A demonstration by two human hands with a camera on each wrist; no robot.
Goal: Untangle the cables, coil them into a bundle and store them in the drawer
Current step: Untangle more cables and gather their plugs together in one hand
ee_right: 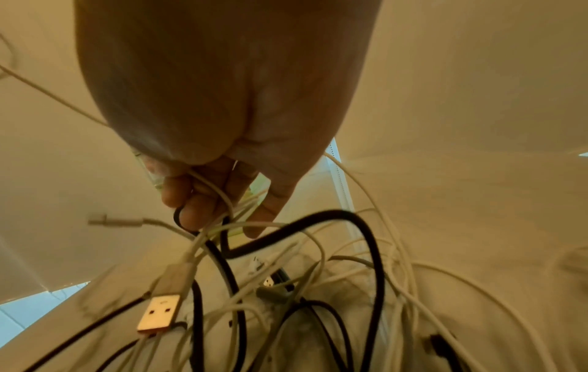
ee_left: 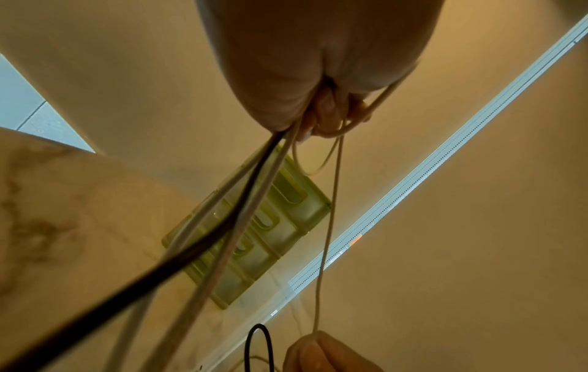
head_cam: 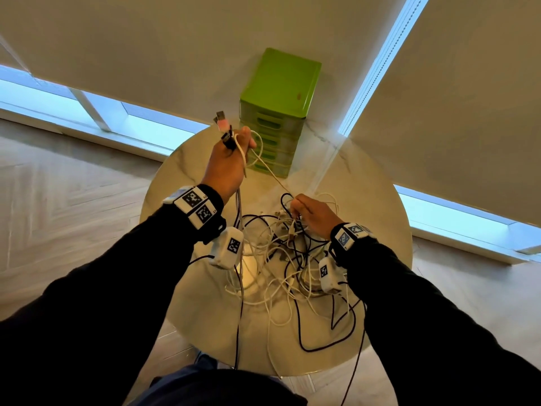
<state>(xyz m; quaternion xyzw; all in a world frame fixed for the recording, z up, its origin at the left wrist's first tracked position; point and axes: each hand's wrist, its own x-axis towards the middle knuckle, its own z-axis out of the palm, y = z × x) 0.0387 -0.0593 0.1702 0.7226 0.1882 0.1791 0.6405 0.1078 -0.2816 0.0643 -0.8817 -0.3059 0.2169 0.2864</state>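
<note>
Above marble table (head_cam: 366,200), left hand (head_cam: 227,162) fingers clench cables (head_cam: 278,259); right hand (head_cam: 314,215) pinches one.

Round marble table (head_cam: 366,200), herringbone floor (head_cam: 73,200)

Right hand (ee_right: 222,105) pinches a white cable (ee_right: 219,193) above tangled black and white cables (ee_right: 318,289) on the table (ee_right: 477,339)

Round marble-look desk (head_cam: 377,206). Green drawer unit (head_cam: 278,112) stands at the far edge by the wall. Tangle of white and black cables (head_cam: 287,259) lies mid-desk, some strands trailing over the near edge.
</note>
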